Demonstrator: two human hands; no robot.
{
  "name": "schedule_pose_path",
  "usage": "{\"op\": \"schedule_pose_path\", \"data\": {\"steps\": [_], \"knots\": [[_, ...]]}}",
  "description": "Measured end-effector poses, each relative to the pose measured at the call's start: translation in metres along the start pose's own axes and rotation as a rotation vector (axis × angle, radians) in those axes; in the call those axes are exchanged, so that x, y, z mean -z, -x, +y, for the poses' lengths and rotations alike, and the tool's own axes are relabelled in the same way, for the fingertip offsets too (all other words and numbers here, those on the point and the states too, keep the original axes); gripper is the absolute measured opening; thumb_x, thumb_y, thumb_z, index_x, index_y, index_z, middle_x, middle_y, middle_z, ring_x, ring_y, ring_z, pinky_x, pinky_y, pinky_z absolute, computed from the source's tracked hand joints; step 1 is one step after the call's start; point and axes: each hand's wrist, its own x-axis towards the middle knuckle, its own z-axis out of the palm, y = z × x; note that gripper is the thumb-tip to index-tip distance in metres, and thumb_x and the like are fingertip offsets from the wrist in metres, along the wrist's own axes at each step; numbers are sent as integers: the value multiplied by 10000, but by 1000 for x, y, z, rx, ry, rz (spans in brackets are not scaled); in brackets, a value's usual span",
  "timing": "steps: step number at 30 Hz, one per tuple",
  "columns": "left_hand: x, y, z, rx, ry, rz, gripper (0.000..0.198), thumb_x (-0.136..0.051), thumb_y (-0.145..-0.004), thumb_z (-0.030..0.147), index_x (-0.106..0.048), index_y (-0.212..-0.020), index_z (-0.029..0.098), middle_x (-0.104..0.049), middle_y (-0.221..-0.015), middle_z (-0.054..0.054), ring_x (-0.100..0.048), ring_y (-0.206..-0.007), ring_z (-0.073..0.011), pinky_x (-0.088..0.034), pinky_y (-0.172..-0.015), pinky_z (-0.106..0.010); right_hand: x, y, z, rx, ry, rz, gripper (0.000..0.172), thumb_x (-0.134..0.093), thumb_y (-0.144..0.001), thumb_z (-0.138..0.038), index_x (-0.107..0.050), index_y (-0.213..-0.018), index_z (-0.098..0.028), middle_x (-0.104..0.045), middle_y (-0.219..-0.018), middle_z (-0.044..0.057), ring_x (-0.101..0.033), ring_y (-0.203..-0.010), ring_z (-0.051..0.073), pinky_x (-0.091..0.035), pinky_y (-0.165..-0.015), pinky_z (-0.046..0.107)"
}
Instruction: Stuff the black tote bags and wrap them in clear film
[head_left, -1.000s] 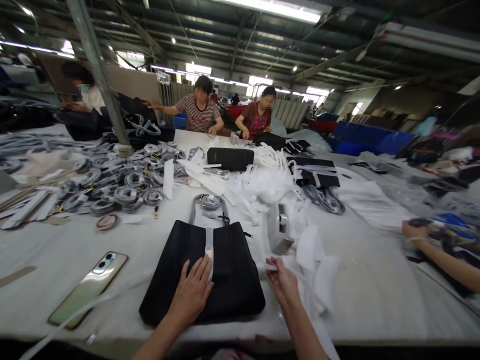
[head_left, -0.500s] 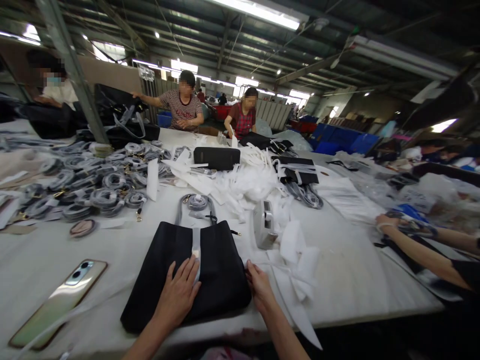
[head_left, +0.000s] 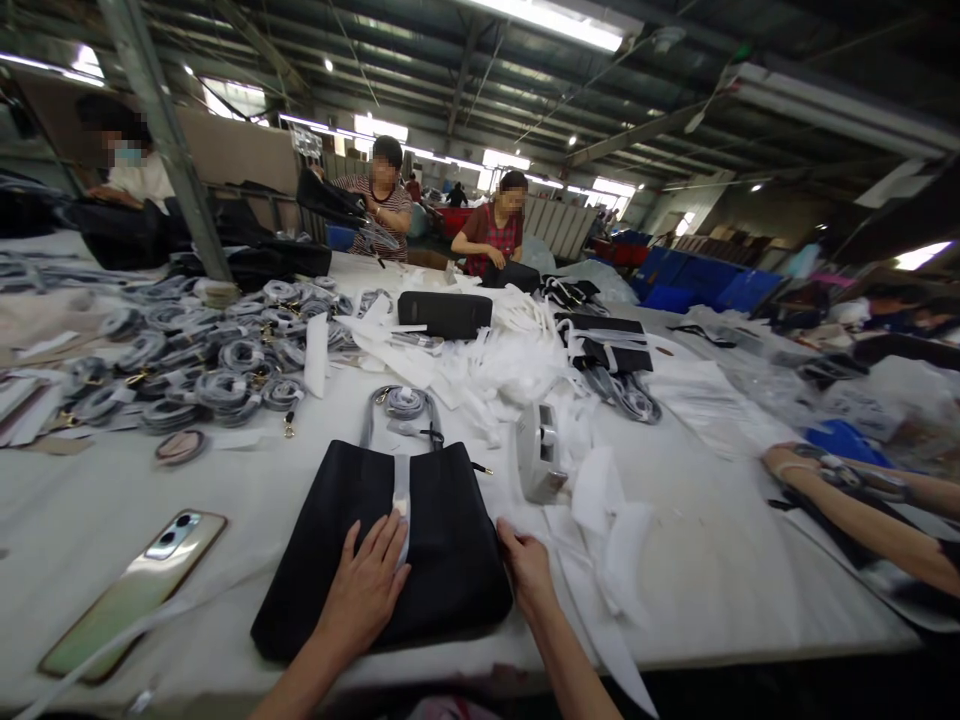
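Observation:
A black handbag (head_left: pixel 442 540) lies on the white-covered table in front of me. A strip in pale wrapping with a small light tab runs down its middle from the top edge. My left hand (head_left: pixel 365 580) rests flat on the bag's front, fingers stretched out, their tips touching the strip. At the bag's right side my right hand (head_left: pixel 531 570) pinches the edge between thumb and fingers; some of those fingers are hidden. Beyond the bag's top edge its wrapped grey strap (head_left: pixel 403 402) lies coiled within the handle loop.
A phone (head_left: pixel 135 595) lies at left, with a white cable across it. Behind it are many coiled straps (head_left: pixel 240 360). A white tape dispenser-like device (head_left: pixel 538 455) stands right of the bag, among white scraps (head_left: pixel 600 500). A co-worker's arms (head_left: pixel 862 500) reach in at right.
My hands keep their places on the bag while the whole view shifts slightly right. Across the table, the person in stripes now holds up a black bag.

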Motion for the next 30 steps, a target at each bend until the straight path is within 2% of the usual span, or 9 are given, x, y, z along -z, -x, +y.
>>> {"op": "schedule_pose_path", "data": {"steps": [6,15,19,24,27,30], "knots": [[4,-2,1,0,9,-14,500,-372,-934,334,-365,-1422,227,-409,-1471,-68,-434,-1286,-262,-205,-1112,-527,-4,-5,4,28,-12,93,398,-787,-534,-494,-713,-717,-149,-722,-696,50,-672,-768,251,-517,-683,314],[7,-5,0,10,23,-53,497,-377,-929,318,-370,-1417,225,-414,-1467,-78,-450,-1270,-261,-226,-1097,-539,-3,-9,6,49,-1,171,347,-784,-523,-446,-699,-744,-192,-720,-723,-4,-658,-740,204,-507,-676,277],[15,-7,1,20,41,-57,489,-387,-925,317,-388,-1406,229,-442,-1449,-76,-470,-1250,-257,-251,-1091,-524,-6,-5,3,16,47,133,334,-754,-548,-489,-675,-640,-178,-687,-610,11,-637,-632,208,-484,-568,279],[25,-9,-2,39,61,-85,484,-399,-929,345,-405,-1395,217,-474,-1423,-88,-471,-1242,-243,-309,-1065,-471,-12,3,-2,-38,130,46,404,-715,-584,-555,-643,-566,-157,-640,-529,39,-591,-534,200,-429,-477,278],[25,-6,-2,22,79,-86,487,-411,-927,350,-400,-1398,224,-470,-1426,-85,-463,-1246,-235,-317,-1068,-446,-12,8,-9,-74,196,3,444,-716,-594,-573,-599,-519,-151,-575,-466,20,-509,-451,152,-353,-420,256],[24,-2,-1,31,88,-112,499,-408,-930,316,-361,-1420,231,-435,-1452,-86,-436,-1275,-237,-281,-1096,-461,-9,14,-18,-110,254,-60,485,-732,-588,-576,-525,-457,-158,-462,-392,-25,-370,-374,87,-249,-381,233]]}}
